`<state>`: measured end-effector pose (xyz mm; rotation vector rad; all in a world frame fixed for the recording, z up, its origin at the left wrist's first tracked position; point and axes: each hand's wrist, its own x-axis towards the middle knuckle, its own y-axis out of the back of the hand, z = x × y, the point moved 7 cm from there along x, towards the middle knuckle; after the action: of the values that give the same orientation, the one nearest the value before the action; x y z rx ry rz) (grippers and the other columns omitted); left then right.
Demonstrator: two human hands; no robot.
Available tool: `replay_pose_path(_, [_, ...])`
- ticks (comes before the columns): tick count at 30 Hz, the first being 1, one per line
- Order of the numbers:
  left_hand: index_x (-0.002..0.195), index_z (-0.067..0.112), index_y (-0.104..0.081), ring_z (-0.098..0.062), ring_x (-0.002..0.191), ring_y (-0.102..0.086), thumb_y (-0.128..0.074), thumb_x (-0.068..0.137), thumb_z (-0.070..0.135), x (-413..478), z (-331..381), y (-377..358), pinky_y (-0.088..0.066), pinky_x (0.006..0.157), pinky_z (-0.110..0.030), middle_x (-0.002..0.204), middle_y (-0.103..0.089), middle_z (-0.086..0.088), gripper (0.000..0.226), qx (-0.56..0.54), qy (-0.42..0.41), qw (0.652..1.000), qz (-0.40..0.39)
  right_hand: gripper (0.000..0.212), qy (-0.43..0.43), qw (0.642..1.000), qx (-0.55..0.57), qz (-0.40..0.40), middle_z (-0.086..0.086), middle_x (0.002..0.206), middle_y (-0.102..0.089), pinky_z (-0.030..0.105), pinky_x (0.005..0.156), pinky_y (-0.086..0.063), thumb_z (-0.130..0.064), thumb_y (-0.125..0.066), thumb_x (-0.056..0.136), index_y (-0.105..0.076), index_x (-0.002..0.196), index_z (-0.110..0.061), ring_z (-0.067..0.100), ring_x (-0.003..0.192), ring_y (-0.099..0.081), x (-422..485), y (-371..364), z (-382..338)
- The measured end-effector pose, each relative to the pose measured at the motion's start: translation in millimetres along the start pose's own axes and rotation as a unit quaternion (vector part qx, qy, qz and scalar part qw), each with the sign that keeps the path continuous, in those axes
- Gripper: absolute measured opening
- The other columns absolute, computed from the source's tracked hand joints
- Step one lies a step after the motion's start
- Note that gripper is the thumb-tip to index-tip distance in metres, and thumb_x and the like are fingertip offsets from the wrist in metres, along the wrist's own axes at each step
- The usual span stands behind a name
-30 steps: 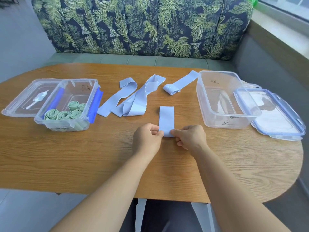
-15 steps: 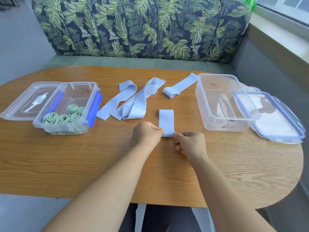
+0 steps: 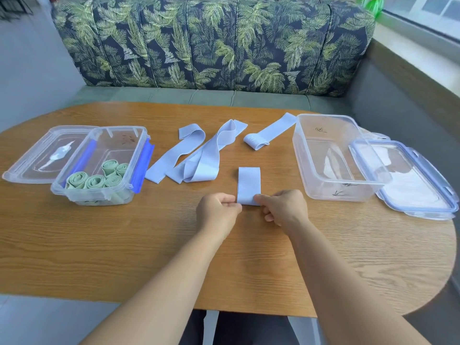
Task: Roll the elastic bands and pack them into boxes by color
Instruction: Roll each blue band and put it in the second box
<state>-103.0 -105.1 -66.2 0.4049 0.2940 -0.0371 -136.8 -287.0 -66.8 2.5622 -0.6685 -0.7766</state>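
Pinched at its near end between both hands: a pale blue elastic band [image 3: 249,184], flat on the wooden table [image 3: 99,245] and running straight away from the person. Left grip [image 3: 219,211] curled nearly closed, thumb and forefinger nipped on the band's near left corner. Right grip [image 3: 283,207] curled the same way, fingertips closed on the near right corner, the other fingers tucked under the palm. Knuckles of both low over the tabletop, forearms reaching in from the near edge. Hidden under the fingers, and so impossible to tell: whether any turn of the band is already rolled.

Farther back, at the middle of the table, a loose tangle of blue bands [image 3: 196,158], unrolled and overlapping. Just to its right, lying apart, a blue band with one end curled over [image 3: 266,134], its far end reaching the corner of a clear plastic box [image 3: 323,192] at the right. Leaning against that box's right side, a blue-rimmed lid [image 3: 418,185].

At the left, a second clear box with blue clips [image 3: 94,199], holding several green rolled bands [image 3: 94,181] packed side by side toward its near end. Beside it on the far left, touching, a clear lid [image 3: 32,155]. Behind the table, a bench seat with a leaf-print back cushion [image 3: 211,46].
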Motion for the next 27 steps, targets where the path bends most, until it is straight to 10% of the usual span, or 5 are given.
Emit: replay_pose_path(27, [0.089, 0.019, -0.071, -0.013, 0.079, -0.067, -0.075, 0.078, 0.023, -33.7, -5.4, 4.2, -0.054, 0.073, -0.026, 0.082, -0.070, 0.007, 0.012, 0.066, -0.021, 0.997, 0.014, 0.022, 0.017, 0.997, 0.072, -0.004, 0.000, 0.048, -0.064, 0.039, 0.068, -0.056, -0.027, -0.072, 0.080, -0.070, 0.074, -0.006, 0.017, 0.054, -0.060, -41.3, -3.1, 36.1])
